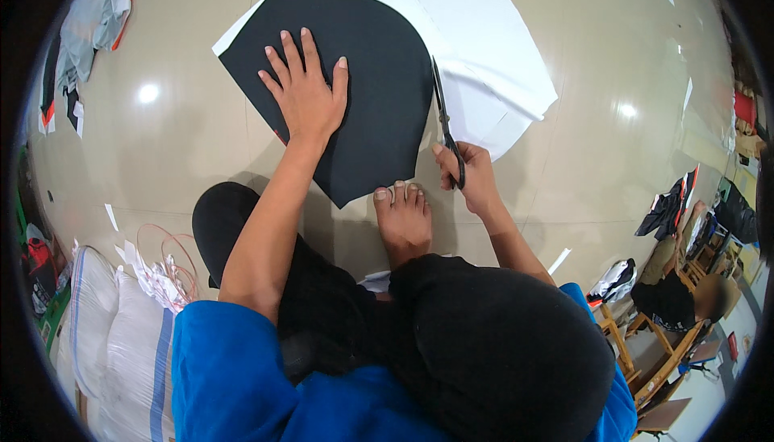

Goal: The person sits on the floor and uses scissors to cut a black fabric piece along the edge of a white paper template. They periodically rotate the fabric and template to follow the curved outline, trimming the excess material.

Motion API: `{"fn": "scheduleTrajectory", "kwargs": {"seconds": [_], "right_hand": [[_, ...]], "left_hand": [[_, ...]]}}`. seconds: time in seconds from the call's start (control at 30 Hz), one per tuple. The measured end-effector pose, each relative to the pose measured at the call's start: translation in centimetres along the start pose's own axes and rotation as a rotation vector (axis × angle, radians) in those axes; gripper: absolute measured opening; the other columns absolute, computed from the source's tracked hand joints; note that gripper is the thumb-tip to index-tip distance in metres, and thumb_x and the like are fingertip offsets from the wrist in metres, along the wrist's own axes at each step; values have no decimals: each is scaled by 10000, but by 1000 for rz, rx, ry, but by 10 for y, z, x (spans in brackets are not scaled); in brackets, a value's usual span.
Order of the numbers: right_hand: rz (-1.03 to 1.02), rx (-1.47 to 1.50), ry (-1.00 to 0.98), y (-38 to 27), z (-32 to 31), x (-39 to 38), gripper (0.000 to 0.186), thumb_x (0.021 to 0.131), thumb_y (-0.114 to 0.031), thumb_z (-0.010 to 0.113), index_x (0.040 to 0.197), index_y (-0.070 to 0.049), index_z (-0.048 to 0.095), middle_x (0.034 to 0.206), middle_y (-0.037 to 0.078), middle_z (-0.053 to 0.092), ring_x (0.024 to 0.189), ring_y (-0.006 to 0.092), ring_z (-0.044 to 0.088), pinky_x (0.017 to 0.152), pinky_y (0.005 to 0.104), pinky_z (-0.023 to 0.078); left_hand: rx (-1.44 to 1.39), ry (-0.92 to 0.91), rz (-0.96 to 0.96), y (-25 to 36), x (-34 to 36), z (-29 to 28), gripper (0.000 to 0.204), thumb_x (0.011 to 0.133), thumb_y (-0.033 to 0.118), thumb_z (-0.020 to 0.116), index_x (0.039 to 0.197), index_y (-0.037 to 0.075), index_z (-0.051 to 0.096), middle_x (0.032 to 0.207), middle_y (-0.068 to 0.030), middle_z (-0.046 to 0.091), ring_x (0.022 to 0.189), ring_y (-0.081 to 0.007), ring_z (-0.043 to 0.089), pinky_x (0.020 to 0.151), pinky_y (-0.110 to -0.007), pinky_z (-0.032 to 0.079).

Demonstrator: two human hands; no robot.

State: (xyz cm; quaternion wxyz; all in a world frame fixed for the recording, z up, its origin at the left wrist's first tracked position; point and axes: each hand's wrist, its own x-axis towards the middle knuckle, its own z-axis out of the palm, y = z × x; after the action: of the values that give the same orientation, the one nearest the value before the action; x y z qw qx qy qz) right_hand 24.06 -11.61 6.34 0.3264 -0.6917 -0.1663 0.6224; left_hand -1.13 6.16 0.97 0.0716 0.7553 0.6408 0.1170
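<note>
My left hand (pixel 306 95) lies flat with fingers spread on a black piece (pixel 379 79) with a curved edge, set over white sheets (pixel 492 47) on the tiled floor. My right hand (pixel 472 172) grips black-handled scissors (pixel 442 103); their long blades lie along the right edge of the black piece, over the white material. My bare foot (pixel 403 224) rests just below the black piece, between my two hands.
Folded garments (pixel 97 14) lie at the upper left. Large white sacks (pixel 137 353) and white scraps with thin cord (pixel 161 281) are at the lower left. Another person in black (pixel 669 305) sits at the right among wooden furniture (pixel 665 369), near dark garments (pixel 665 208).
</note>
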Motion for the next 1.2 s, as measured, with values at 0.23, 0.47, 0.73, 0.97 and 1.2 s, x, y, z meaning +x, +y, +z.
{"fn": "scheduleTrajectory", "kwargs": {"seconds": [0.23,0.47,0.73,0.97,1.2], "right_hand": [[14,-28,35,-6,3,0,402,973,-366,867,852,-34,675,639,11,612,515,100,571,499,277,452],[-20,-101,65,-13,7,5,425,974,-391,864,848,-26,686,637,9,606,523,104,572,508,274,437],[-35,-96,64,-6,6,6,420,978,-382,851,864,-9,696,643,13,605,510,103,561,496,273,416],[-14,-81,85,-5,8,4,436,950,-390,878,843,-11,692,651,13,607,520,108,573,492,281,435],[-42,-113,66,-6,7,2,397,971,-365,845,867,-13,697,639,8,600,513,107,564,495,277,424]], "left_hand": [[13,-16,-28,13,-32,-2,841,1106,579,516,1742,64,321,1791,-312,236,1637,-615,139,1269,-791,90],[-45,25,-25,17,-31,3,846,1101,591,520,1731,56,345,1785,-312,254,1637,-607,157,1270,-788,89],[-49,42,-100,2,-49,-9,833,1090,566,535,1707,31,374,1770,-320,274,1629,-619,147,1270,-782,78],[6,33,-117,6,-62,-6,845,1094,575,509,1710,16,361,1780,-307,259,1630,-621,136,1268,-790,66],[-87,-82,-37,19,-91,-27,863,1065,481,615,1718,-1,319,1789,-336,203,1636,-619,128,1261,-792,139]]}}
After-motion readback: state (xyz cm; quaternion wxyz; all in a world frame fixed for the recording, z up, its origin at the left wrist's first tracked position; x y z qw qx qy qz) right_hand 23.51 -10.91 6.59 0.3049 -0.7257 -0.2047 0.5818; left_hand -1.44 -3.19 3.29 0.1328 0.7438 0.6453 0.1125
